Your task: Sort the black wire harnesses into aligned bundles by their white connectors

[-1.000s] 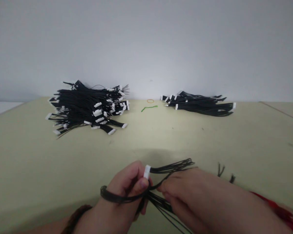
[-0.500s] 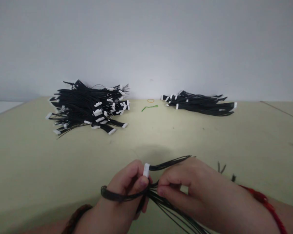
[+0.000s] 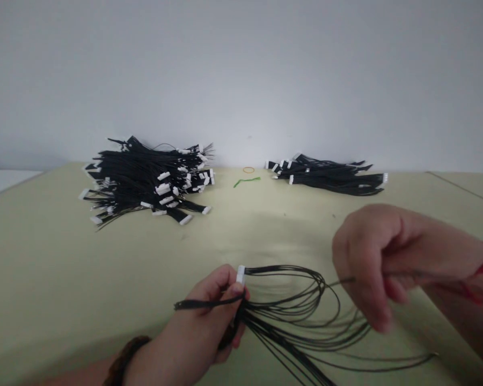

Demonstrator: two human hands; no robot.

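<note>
My left hand is closed on a wire harness, its thumb pressing just below a white connector. Black wires loop out of that connector to the right and curve back toward the fingers. More loose wires fan out to the lower right, and a short black bundle lies across the back of the thumb. Farther right, my right hand is raised with its fingers curled, somewhat blurred. A thin black wire runs into it and seems to come out behind toward the wrist.
A large heap of black wire harnesses with white connectors lies at the back left of the table. A smaller pile is at the back right. Between them lie a yellow rubber band and a green strip. A wall stands behind.
My right hand has moved from beside the left fingers out to the right and up, drawing a wire. The wires now spread in wide loops. My left hand keeps its grip.
</note>
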